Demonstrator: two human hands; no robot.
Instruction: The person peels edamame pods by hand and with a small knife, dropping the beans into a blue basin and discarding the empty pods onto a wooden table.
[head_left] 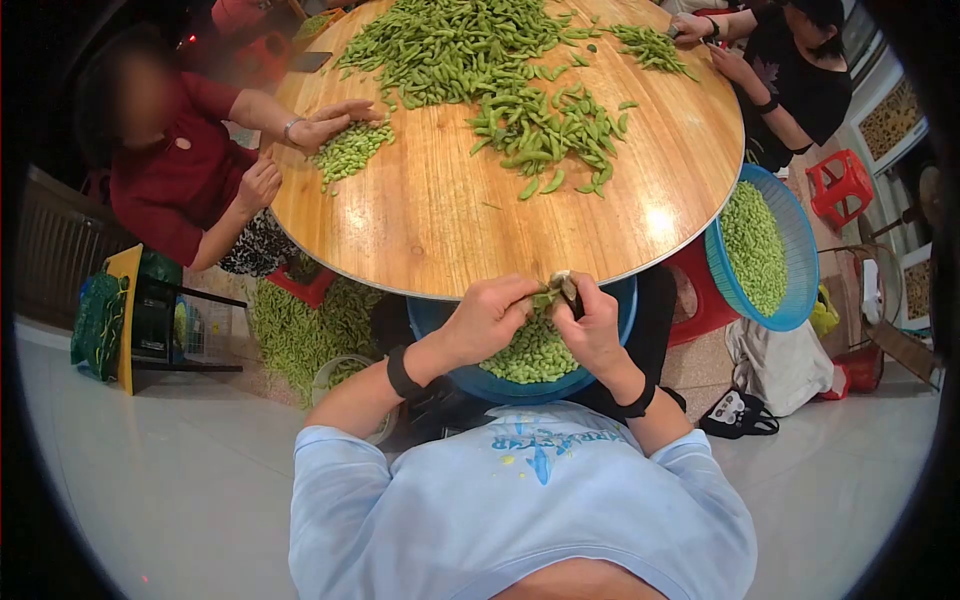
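Observation:
Over the near edge of the round wooden table, both my hands meet at a green soybean pod. My left hand is closed, pinching one end of the pod between thumb and fingers. Closed at the other end is my right hand, with a small dark object at its fingertips whose kind I cannot make out. Below them, in my lap, a blue basin holds shelled green soybeans.
A big heap of soybean pods lies across the table. At the left a person in red has a hand by shelled beans; another person works at far right. A blue basket of beans stands right, pods lie on the floor.

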